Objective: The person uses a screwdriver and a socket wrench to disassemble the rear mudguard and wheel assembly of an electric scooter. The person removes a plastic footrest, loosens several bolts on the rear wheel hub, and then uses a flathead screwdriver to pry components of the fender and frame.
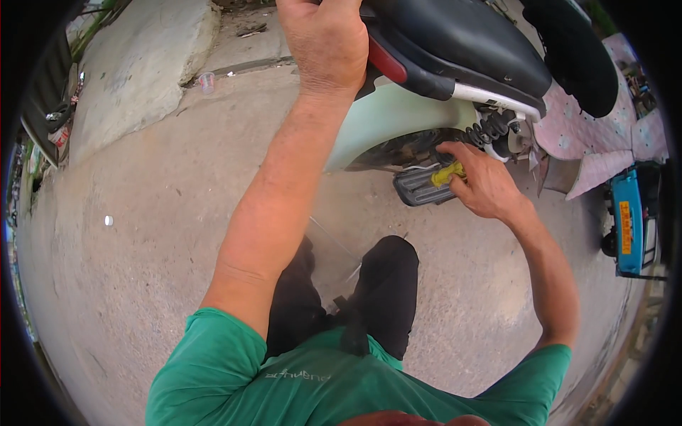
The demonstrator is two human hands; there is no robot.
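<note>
Partly hidden: yellow object [446, 175] in right hand [486, 183].

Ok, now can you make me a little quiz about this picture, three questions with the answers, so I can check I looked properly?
1. Pick one: what colour is the object in the person's right grip?
a) blue
b) yellow
c) pink

2. True or false: a small white round item lies on the ground to the person's left.

3. Fill in the gap: the left grip is at the rear end of the black seat, right beside a lens coloured ____.

Key:
1. b
2. True
3. red
</note>
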